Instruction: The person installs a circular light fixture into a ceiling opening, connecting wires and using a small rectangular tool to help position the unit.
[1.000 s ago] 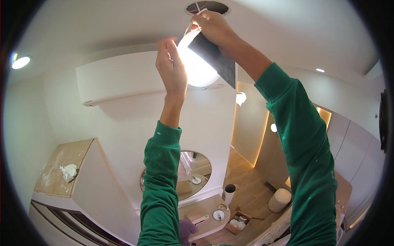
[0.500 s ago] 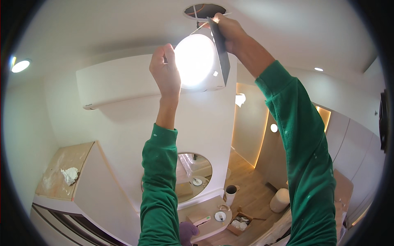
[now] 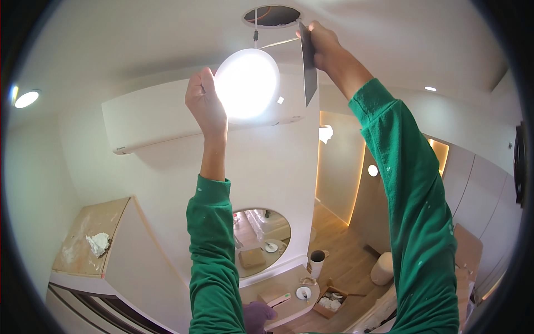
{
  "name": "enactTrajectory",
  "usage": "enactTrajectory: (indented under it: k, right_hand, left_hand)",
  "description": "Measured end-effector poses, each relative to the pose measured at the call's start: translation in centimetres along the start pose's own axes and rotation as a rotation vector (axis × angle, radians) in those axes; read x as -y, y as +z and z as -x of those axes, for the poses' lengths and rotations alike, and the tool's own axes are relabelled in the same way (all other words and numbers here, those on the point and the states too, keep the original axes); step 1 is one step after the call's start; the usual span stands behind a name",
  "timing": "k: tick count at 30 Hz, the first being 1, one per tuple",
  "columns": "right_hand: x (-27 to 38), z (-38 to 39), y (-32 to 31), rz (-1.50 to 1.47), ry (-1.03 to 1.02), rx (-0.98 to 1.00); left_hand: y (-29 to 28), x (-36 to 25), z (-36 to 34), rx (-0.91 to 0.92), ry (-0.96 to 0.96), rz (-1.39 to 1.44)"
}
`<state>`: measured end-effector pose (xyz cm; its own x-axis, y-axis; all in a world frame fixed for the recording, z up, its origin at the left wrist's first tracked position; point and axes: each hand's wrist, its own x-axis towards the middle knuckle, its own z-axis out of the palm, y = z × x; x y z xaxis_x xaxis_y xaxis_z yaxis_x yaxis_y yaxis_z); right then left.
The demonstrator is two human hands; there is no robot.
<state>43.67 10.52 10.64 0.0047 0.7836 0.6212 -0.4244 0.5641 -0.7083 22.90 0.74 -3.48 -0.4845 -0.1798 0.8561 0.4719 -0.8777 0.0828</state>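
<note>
A lit round ceiling light [image 3: 248,83] hangs below a round hole [image 3: 278,15] in the ceiling, and its white cable [image 3: 256,18] with a dark connector runs up into that hole. My left hand [image 3: 207,103] is closed on the light's left edge. To the right of the light, my right hand [image 3: 328,51] grips a flat, dark grey rectangular plate [image 3: 309,69], seen nearly edge-on. A thin pale strip [image 3: 279,42] stretches from the back of the light toward the plate; whether it touches my right fingers cannot be made out.
A white wall air conditioner [image 3: 150,114] is behind the light. Lower left stands a cabinet [image 3: 83,222] with a crumpled white lump [image 3: 98,244] on top. Below are an oval mirror [image 3: 267,236], a desk [image 3: 281,273], a bin [image 3: 316,264] and an open box [image 3: 332,302].
My left hand and the light have shifted left, away from the plate. The right hand with the plate has moved slightly right, so the gap between them is wider and the cable shows.
</note>
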Motion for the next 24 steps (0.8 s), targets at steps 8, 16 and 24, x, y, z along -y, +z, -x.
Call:
enactTrajectory:
  k: [8, 16, 24]
  right_hand:
    - [-3.0, -2.7, -4.6, -0.013, -0.071, -0.068]
    - [-5.8, 9.8, -11.3, 0.102, 0.016, 0.220]
    - [-12.4, 28.7, -22.7, 0.407, 0.216, 0.411]
  left_hand:
    - [0.0, -0.3, 0.3, -0.073, -0.053, 0.093]
    - [-0.6, 1.2, 1.8, 0.101, -0.007, 0.047]
    - [0.2, 2.8, 4.0, 0.130, 0.133, 0.021]
